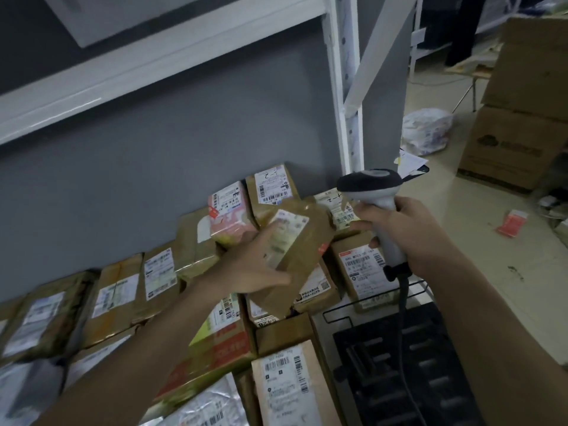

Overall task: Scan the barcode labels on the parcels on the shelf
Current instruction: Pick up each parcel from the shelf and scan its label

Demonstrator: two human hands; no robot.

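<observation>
The left hand (255, 265) grips a brown taped parcel (295, 256) lifted above the packed shelf (325, 321), its white label (284, 233) tilted up, forefinger lying across the label. The right hand (408, 232) is closed round the handle of a corded barcode scanner (373, 192), its head just right of the parcel. That finger could block the barcode, and the tilt could spoil the read. The loose grip might drop the parcel onto its neighbours.

Brown parcel (295, 241), blk/wht scanner (376, 195).
</observation>
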